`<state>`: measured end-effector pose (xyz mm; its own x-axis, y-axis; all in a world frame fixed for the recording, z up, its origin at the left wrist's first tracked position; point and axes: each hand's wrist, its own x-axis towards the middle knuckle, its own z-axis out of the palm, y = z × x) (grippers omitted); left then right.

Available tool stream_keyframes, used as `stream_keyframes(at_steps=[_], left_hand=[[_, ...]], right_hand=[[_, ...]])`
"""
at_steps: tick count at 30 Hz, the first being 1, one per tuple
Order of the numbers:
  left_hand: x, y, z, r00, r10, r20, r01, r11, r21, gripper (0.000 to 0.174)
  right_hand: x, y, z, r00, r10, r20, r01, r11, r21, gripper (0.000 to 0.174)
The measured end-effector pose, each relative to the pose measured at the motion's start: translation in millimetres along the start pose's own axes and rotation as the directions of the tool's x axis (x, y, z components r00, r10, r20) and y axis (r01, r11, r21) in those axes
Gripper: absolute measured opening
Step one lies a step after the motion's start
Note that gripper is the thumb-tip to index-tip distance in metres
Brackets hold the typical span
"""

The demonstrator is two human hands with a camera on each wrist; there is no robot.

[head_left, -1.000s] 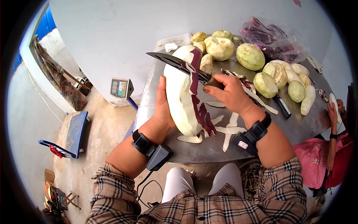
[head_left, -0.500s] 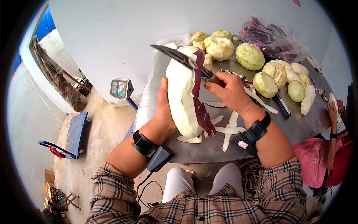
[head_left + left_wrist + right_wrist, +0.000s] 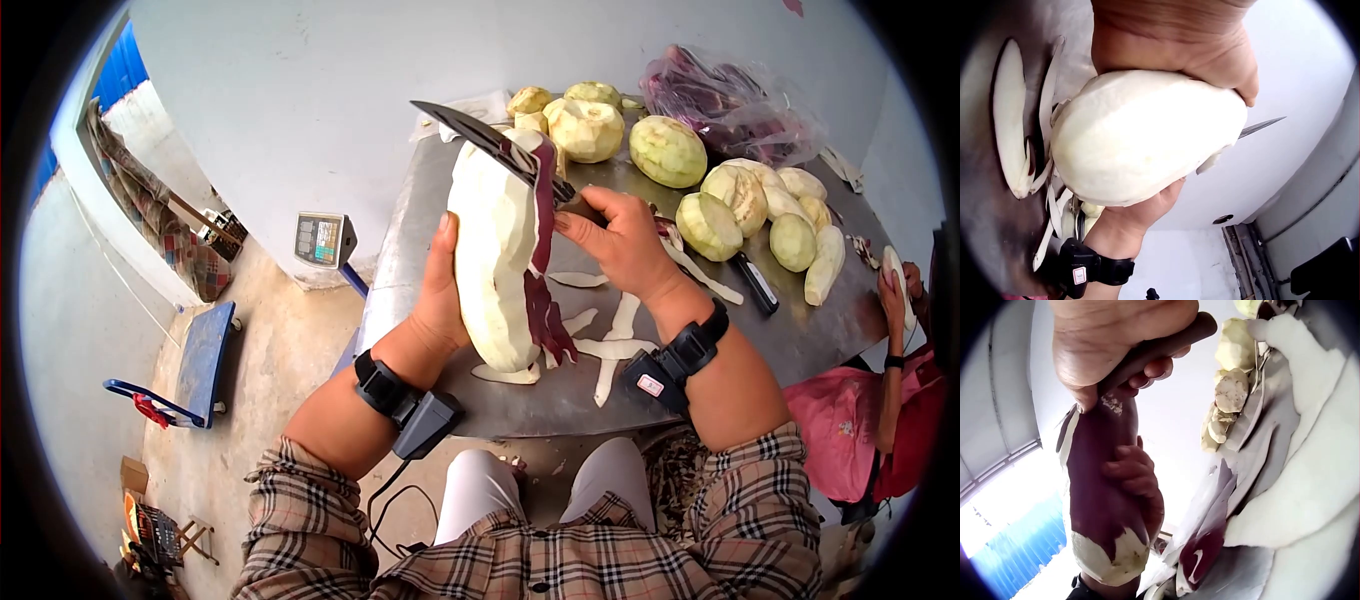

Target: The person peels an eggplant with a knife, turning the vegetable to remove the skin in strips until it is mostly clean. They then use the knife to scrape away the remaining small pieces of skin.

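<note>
A long, partly peeled eggplant (image 3: 492, 270) stands tilted over the table, held by my left hand (image 3: 438, 290) along its left side. In the right wrist view, left-hand fingers (image 3: 1135, 472) wrap its purple, unpeeled side (image 3: 1100, 481). My right hand (image 3: 630, 250) grips the dark handle (image 3: 1160, 350) of a knife (image 3: 470, 130), whose blade crosses the eggplant's upper end. A purple strip of skin (image 3: 544, 230) hangs down the eggplant's right side. The left wrist view shows the white peeled face (image 3: 1141, 137), with the blade tip (image 3: 1263, 126) beyond it.
Peeled vegetables (image 3: 668, 152) lie on the metal table (image 3: 490, 410) at the back and right, near a black-handled tool (image 3: 757, 284) and a plastic bag of eggplants (image 3: 735, 105). Peel strips (image 3: 615, 348) lie near the front. Another person's hand (image 3: 893, 300) is at the right edge. A scale (image 3: 320, 238) stands left.
The knife and my right hand have moved slightly to the right, with the blade tip higher. The eggplant has shifted a little right, and the purple strip hangs farther from its upper end.
</note>
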<state>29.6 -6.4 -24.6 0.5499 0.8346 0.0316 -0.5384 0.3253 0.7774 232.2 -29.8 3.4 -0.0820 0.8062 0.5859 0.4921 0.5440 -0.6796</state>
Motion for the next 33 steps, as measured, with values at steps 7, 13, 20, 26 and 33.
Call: stream_keyframes(at_steps=[7,13,20,26,33], left_hand=[[-3,3,4,0.997,0.07,-0.025,-0.07,0.998,0.007,0.076],[-7,5,6,0.996,0.091,0.011,-0.092,0.991,0.094,0.075],[-7,7,8,0.992,0.127,0.005,-0.127,0.988,0.086,0.076],[-4,3,3,0.996,0.088,0.019,-0.09,0.989,0.121,0.077],[-13,13,9,0.989,0.145,0.009,-0.145,0.989,-0.011,0.084]], right_hand=[[0,0,-4,1.0,0.019,0.019,-0.02,0.999,0.045,0.045],[-1,-1,-6,0.998,0.039,0.042,-0.04,0.998,0.037,0.04],[0,2,-5,0.999,0.04,0.036,-0.042,0.998,0.052,0.039],[1,3,-5,0.999,0.033,-0.01,-0.032,0.997,0.065,0.048],[6,20,-12,0.982,0.188,0.016,-0.188,0.962,0.201,0.047]])
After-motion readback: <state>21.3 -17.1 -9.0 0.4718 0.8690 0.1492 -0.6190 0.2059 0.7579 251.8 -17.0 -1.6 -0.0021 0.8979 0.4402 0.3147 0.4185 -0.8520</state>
